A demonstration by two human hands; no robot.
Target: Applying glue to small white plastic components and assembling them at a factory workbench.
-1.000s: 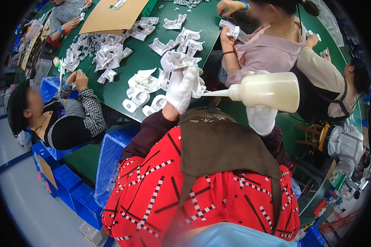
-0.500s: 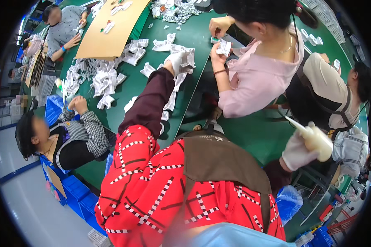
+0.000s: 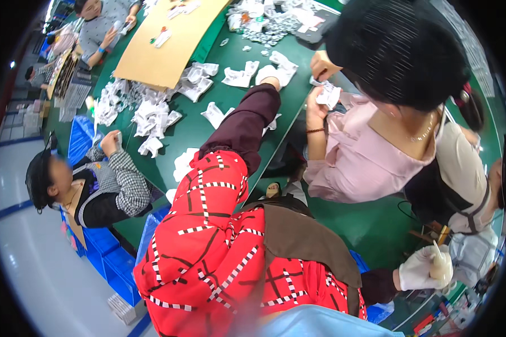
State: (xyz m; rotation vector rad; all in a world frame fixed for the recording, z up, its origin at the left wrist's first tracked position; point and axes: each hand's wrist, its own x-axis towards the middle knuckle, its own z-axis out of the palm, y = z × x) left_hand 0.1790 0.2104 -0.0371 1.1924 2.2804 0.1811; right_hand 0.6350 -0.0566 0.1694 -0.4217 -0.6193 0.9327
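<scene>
My left hand (image 3: 268, 74), in a white glove, reaches far over the green table onto a white molded plastic part (image 3: 284, 66). Its fingers appear closed on the near side of this part, though they blend with its white surface. Beside it to the left lies another white part (image 3: 240, 74), and further ones lie partly behind my forearm. Out to the lower right, my right hand (image 3: 416, 271), gloved too, is wrapped round a cream squeeze bottle (image 3: 441, 266) whose thin nozzle points up.
White parts are heaped (image 3: 154, 115) left of my arm, near a tan board (image 3: 157, 45) with small pieces on it. Close on my right, a person in a pink top (image 3: 371, 151) handles a white part. Another person (image 3: 101, 185) sits at the left, beside blue bins (image 3: 104, 255).
My left hand has moved farther across the table, and the white part at it now lies farther off. My right hand has lowered with the bottle, whose nozzle now points up. The view has shifted.
</scene>
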